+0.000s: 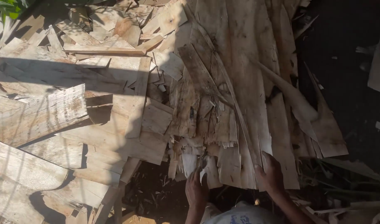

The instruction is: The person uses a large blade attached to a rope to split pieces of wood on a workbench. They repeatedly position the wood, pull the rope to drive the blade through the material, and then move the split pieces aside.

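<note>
- Several pale wood boards (36, 114) lie heaped well to the left of both hands, partly in shade.
- Left hand (196, 190) pinches the ragged lower edge of the veneer sheets (235, 103), fingers curled on a torn strip.
- Right hand (271, 172), just beside it, grips the same stack's edge; the sheets run away above both hands.
- Judging by the splits, lifting evenly with both hands should keep the brittle strips from tearing.

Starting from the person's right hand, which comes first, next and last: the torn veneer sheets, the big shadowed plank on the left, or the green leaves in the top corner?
From the right hand:
1. Torn veneer sheets: under its fingers, in the middle of the pile.
2. Shadowed plank: far across on the left side.
3. Green leaves: top left corner, farthest.
</note>
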